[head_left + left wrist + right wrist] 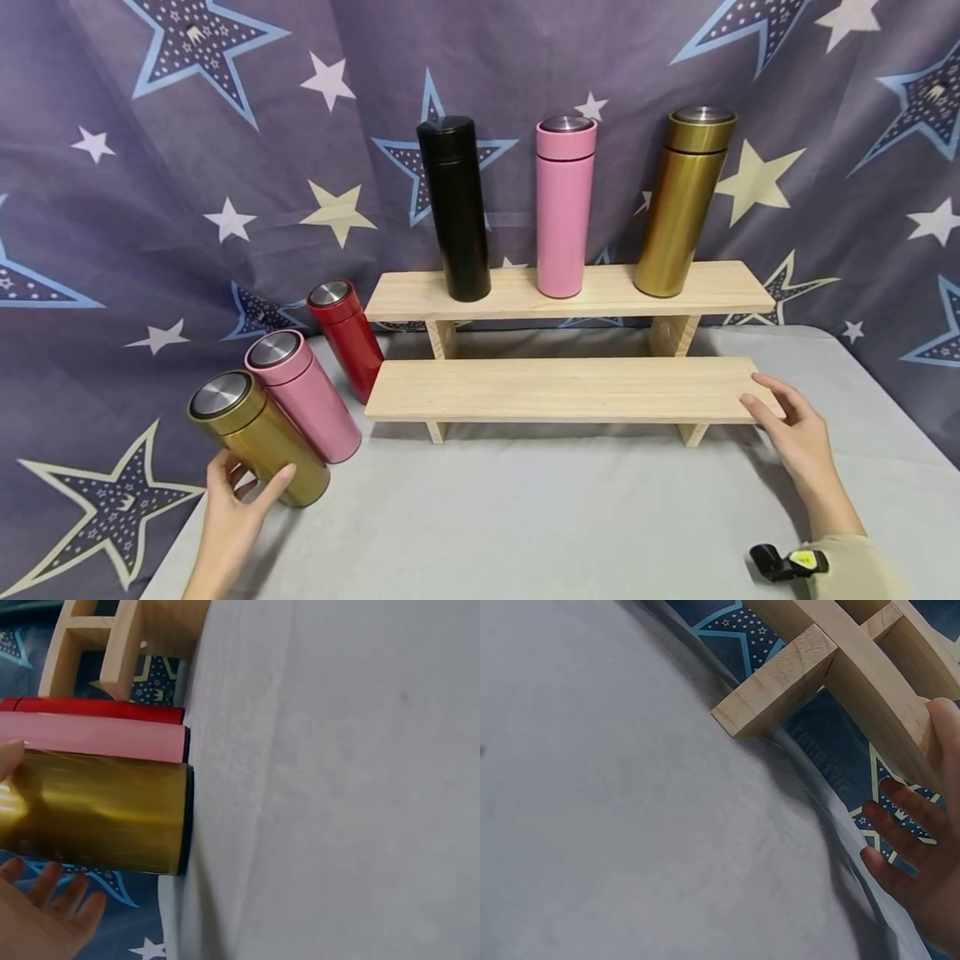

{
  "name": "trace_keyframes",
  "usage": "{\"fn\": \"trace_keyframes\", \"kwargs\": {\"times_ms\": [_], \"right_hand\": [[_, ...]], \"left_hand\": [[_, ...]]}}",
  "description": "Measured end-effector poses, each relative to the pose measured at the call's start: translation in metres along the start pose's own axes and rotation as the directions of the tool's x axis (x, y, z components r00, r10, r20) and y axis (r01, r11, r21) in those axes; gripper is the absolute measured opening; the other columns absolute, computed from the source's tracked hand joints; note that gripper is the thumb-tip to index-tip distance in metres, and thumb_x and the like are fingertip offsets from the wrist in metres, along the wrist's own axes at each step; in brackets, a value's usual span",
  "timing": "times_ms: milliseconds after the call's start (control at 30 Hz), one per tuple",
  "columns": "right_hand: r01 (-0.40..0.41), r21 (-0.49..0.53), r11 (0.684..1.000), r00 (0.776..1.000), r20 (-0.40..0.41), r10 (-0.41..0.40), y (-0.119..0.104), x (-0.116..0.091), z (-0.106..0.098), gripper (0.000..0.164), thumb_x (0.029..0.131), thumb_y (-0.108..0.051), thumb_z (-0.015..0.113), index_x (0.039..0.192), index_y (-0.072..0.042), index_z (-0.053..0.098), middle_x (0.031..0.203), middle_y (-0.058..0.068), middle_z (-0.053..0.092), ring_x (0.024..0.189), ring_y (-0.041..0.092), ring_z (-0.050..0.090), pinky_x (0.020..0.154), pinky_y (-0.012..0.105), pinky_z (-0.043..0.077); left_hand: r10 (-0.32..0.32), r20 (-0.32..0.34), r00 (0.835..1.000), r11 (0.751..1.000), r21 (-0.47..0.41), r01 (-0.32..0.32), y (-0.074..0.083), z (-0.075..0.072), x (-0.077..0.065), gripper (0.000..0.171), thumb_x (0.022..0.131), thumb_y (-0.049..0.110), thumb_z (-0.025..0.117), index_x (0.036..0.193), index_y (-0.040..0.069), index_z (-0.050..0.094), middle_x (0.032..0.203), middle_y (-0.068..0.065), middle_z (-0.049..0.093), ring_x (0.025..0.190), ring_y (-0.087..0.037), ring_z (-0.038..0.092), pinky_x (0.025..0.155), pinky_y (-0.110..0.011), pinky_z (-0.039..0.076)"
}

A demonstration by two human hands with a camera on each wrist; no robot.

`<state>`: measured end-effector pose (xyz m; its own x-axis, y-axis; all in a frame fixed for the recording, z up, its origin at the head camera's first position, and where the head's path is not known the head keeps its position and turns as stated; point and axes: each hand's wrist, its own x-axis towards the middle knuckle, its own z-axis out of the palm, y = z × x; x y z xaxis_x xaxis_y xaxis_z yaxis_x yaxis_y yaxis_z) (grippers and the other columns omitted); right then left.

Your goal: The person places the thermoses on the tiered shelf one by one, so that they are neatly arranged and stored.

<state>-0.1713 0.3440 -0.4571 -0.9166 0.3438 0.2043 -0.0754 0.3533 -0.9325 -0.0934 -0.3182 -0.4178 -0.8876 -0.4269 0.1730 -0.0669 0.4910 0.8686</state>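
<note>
A gold thermos [277, 454] stands at the left end of the table, with my left hand [236, 508] gripping its lower body. My left thumb is on its near side; the lower fingers [71, 896] look loosely spread in the left wrist view. Close behind it are a pink thermos [315, 400] and a red thermos [348, 342]. My right hand [798, 433] holds the right end of the two-tier wooden stand [555, 390] between thumb and index finger. The other fingers [900, 836] extend below the board, apart from it.
On the stand's upper board are a black thermos [456, 208], a tall pink thermos [564, 217] and a tall gold thermos [682, 208]. Grey cloth [525, 500] covers the table. A star-patterned curtain [285, 100] hangs behind. A black strap [787, 562] is on my right wrist.
</note>
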Motion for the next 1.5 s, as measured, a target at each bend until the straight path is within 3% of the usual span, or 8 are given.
{"fn": "trace_keyframes", "kwargs": {"times_ms": [200,533,867,1100,1500], "right_hand": [[-0.002,0.014,1.000,1.000,0.002,0.002,0.001,0.000,0.000,0.048,0.095,-0.026,0.068,0.141,-0.023,0.057,0.122,-0.024,0.053,0.098,-0.011,0.051,0.077,0.004,0.043],[-0.004,0.026,1.000,1.000,0.003,0.004,0.001,0.001,0.000,0.046,0.095,-0.024,0.068,0.140,-0.023,0.058,0.117,-0.026,0.054,0.098,-0.010,0.052,0.077,0.005,0.043],[-0.038,0.003,0.999,0.999,-0.008,0.038,0.001,0.003,0.001,0.048,0.095,-0.026,0.068,0.142,-0.024,0.056,0.123,-0.025,0.052,0.099,-0.012,0.049,0.077,0.004,0.042],[-0.022,0.015,1.000,1.000,-0.015,0.022,0.001,0.003,0.001,0.047,0.095,-0.024,0.068,0.141,-0.022,0.057,0.118,-0.026,0.053,0.098,-0.011,0.051,0.077,0.005,0.042],[-0.010,0.031,0.999,1.000,-0.012,0.011,0.000,0.002,0.002,0.045,0.096,-0.022,0.068,0.139,-0.023,0.058,0.118,-0.025,0.053,0.097,-0.010,0.052,0.076,0.005,0.043]], "left_hand": [[0.058,-0.073,0.996,0.995,-0.074,-0.063,-0.001,0.008,0.005,0.074,0.086,0.006,0.076,0.141,0.009,0.027,0.122,0.007,0.039,0.108,-0.003,0.043,0.087,-0.010,0.036],[0.069,-0.087,0.994,0.987,-0.136,-0.080,-0.004,0.010,0.009,0.090,0.083,0.000,0.078,0.149,0.018,0.020,0.126,0.010,0.041,0.113,-0.004,0.044,0.089,-0.012,0.036],[0.026,-0.119,0.993,0.980,-0.194,-0.049,-0.002,0.010,0.010,0.084,0.080,-0.004,0.079,0.143,0.021,0.031,0.124,0.007,0.043,0.108,-0.007,0.048,0.083,-0.010,0.040],[0.060,-0.134,0.989,0.980,-0.182,-0.084,0.000,0.008,0.008,0.079,0.077,-0.005,0.081,0.138,0.019,0.037,0.119,0.003,0.046,0.104,-0.009,0.052,0.081,-0.007,0.043],[0.144,-0.123,0.982,0.982,-0.108,-0.157,0.006,0.007,-0.010,0.078,0.074,-0.008,0.081,0.136,0.015,0.040,0.115,0.003,0.049,0.103,-0.007,0.052,0.084,-0.010,0.040]]}}
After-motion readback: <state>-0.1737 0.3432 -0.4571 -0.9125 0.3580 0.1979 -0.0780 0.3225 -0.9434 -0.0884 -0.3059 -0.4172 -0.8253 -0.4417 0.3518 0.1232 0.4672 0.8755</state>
